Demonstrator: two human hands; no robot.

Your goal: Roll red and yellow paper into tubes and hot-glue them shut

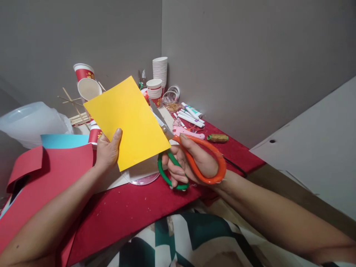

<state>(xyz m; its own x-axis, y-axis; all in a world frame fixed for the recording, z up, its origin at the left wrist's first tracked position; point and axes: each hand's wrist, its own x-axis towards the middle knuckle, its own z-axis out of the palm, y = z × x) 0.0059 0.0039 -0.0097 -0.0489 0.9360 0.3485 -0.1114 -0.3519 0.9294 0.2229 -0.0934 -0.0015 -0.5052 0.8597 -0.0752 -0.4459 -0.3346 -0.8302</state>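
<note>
My left hand (108,150) grips a sheet of yellow paper (129,124) near its lower left edge, thumb on top and the other fingers behind it. The sheet is held up tilted above the table. In my right hand (194,159) is a pair of scissors (221,168) with one orange and one green handle. Thumb and fingers pass through the handles, which are spread apart. The blades (164,118) point up and away along the sheet's right edge; the lower part of them is partly hidden by the paper, so I cannot tell whether they touch it.
Paper cups (160,68) stand stacked at the back, with more cups (89,89) at left. White markers (190,116), a pink tool (189,131) and a thread spool (217,138) lie at right. Red paper (63,170) and a plastic bag (36,122) occupy the left. Grey walls (244,55) enclose the back.
</note>
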